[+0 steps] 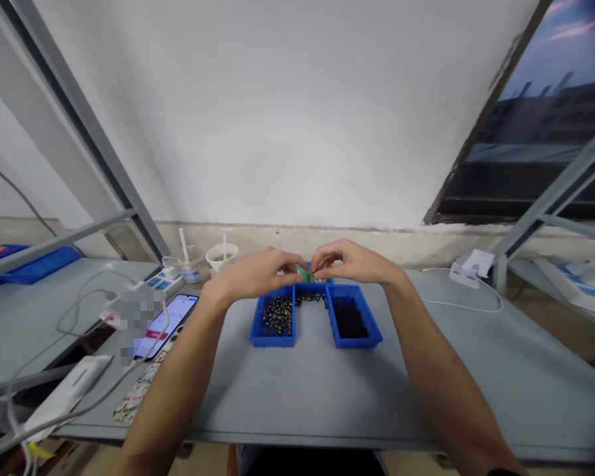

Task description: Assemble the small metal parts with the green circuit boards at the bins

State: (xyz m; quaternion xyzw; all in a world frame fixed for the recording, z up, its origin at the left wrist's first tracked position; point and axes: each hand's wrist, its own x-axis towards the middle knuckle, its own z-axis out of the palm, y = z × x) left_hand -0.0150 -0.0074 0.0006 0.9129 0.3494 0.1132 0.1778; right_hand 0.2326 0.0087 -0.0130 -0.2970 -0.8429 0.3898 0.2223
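My left hand point(265, 271) and my right hand point(350, 260) meet above the blue bins, fingertips almost touching. Between them shows a small green piece point(305, 274), thin and partly hidden; its kind is too small to tell. The left fingers are closed around its near side. My right thumb and fingers are pinched beside it, and what they hold is hidden. Below the left hand, a blue bin point(272, 342) holds many small brassy metal parts point(277, 315). Another blue bin point(359, 344) at the right contains black pieces point(348, 317). Behind and between them, a third bin point(305, 288) holds dark screw-like parts point(313, 299).
Left of the bins lie a lit phone point(166, 324), a power strip point(166, 281) and loose cables. Two cups with straws, one clear point(191, 264) and one white point(221, 254), stand near the wall. A white cable point(476, 308) and small white box point(477, 262) are at right.
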